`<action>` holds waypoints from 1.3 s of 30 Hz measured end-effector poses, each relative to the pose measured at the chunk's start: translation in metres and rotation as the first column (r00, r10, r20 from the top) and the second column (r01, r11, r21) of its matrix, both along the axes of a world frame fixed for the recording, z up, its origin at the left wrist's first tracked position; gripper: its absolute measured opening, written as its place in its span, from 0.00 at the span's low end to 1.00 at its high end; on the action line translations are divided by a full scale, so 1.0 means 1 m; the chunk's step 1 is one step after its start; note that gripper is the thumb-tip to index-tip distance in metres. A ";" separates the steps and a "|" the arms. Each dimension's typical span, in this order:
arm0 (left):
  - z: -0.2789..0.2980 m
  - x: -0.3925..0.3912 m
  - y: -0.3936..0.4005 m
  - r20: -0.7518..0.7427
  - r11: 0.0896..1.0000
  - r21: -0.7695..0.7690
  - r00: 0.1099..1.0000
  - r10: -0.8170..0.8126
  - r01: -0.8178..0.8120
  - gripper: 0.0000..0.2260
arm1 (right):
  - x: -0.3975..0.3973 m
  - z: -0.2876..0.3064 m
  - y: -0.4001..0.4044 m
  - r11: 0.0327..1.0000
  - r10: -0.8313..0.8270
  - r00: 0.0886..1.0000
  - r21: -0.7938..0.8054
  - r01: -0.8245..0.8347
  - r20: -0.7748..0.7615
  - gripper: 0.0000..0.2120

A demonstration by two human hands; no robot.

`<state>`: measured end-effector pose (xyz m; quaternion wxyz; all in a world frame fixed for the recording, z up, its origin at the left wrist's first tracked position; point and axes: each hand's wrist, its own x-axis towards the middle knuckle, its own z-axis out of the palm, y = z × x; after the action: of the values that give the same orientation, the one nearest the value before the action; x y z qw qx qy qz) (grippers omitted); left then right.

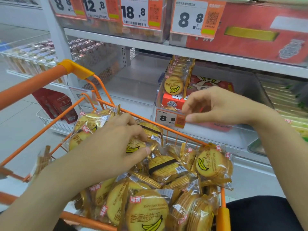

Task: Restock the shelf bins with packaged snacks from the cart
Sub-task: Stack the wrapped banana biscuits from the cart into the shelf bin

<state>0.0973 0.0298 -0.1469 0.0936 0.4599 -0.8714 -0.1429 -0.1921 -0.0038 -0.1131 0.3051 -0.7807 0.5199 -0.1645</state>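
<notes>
An orange wire cart point(50, 124) holds several clear packs of round banana biscuits point(211, 164). My left hand point(116, 140) reaches into the cart, its fingers and thumb curled round one banana biscuit pack point(133, 147) near the cart's far rim. My right hand point(221, 105) hovers with loosely curled fingers, holding nothing, in front of the clear shelf bin point(246, 87). A row of the same biscuit packs point(175, 80) stands upright at that bin's left side. A price tag reading 8.8 point(168, 118) hangs on the bin's front, just left of my right thumb.
Left of the stocked bin stands a clear bin point(133, 84) with nothing visible inside. The shelf above carries bins with price tags point(191, 17) and a red box point(250, 30). Red packs point(56, 104) hang low at the left. Other snack bins point(283, 100) lie at the right.
</notes>
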 end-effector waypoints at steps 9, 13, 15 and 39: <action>0.002 -0.006 -0.001 0.071 0.985 0.057 0.985 0.159 -0.163 0.30 | 0.063 -0.037 0.035 0.987 0.112 0.924 -0.065 -0.145 -0.365 0.38; 0.004 -0.012 0.002 0.202 0.969 0.057 0.953 0.226 -0.242 0.36 | 0.079 -0.051 0.031 0.972 0.021 0.922 -0.208 -0.109 -0.386 0.34; 0.005 -0.015 0.001 0.187 0.957 0.054 0.944 0.271 -0.286 0.36 | 0.082 -0.052 0.029 0.962 -0.032 0.942 -0.267 -0.062 -0.335 0.29; 0.007 -0.016 -0.001 -0.633 0.859 0.509 0.655 0.413 -0.050 0.35 | 0.046 -0.016 0.027 0.960 -0.260 0.490 0.279 0.035 0.832 0.27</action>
<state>0.0814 0.0286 -0.1399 0.3385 0.4846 -0.6363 -0.4956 -0.1460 0.0236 -0.1292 0.5939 -0.5070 0.3788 -0.4968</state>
